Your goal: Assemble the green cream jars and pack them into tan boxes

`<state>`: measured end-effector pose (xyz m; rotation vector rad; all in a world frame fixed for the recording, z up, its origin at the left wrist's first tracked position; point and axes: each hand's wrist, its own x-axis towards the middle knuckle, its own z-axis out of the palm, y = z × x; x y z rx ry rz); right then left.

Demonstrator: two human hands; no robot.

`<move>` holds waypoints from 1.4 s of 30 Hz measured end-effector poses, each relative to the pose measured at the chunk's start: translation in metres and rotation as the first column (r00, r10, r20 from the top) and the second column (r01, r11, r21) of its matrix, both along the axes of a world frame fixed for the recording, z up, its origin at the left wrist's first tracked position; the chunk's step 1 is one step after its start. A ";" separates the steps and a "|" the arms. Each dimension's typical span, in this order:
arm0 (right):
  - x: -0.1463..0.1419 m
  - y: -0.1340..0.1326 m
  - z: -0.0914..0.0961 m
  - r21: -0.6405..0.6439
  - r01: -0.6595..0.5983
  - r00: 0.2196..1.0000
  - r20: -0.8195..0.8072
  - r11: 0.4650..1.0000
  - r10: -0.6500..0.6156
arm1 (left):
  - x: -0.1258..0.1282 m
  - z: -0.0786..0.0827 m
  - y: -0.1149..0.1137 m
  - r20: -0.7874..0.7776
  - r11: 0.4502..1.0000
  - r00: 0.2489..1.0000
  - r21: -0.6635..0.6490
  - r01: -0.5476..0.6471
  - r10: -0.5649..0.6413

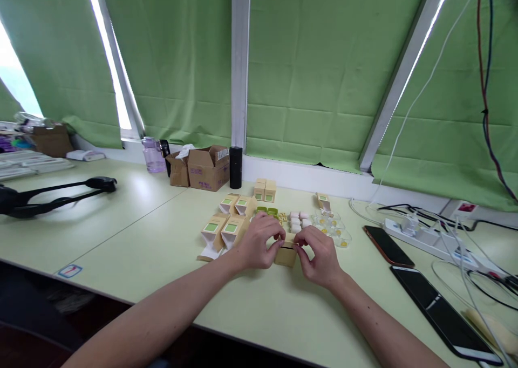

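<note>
A small tan cardboard box [285,256] stands on the table between my hands. My left hand [263,240] pinches its upper left edge with thumb and fingertips. At the upper right edge, my right hand [318,256] grips it the same way. A dark slit runs below the box's top. Left of my left hand are several small boxes with green labels [230,227] and open flaps. Just beyond my hands lie green containers [267,211], small yellowish pieces [282,217], whitish-pink pieces [295,225] and clear plastic pieces with yellow spots [334,229].
Two closed small boxes [265,190] and one opened box [323,201] stand farther back. A black cylinder [235,167], cardboard cartons [208,168] and a purple bottle [154,155] line the wall. Two phones [441,308], a power strip [429,241] and cables occupy the right. A black-framed object [56,192] lies left.
</note>
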<state>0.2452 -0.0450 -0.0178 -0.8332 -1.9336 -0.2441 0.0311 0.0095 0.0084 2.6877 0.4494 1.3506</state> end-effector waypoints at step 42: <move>0.007 0.000 0.002 -0.069 -0.061 0.994 0.087 0.996 0.067 | 0.004 -0.012 0.000 -0.001 0.994 0.997 -0.076 -0.079 0.079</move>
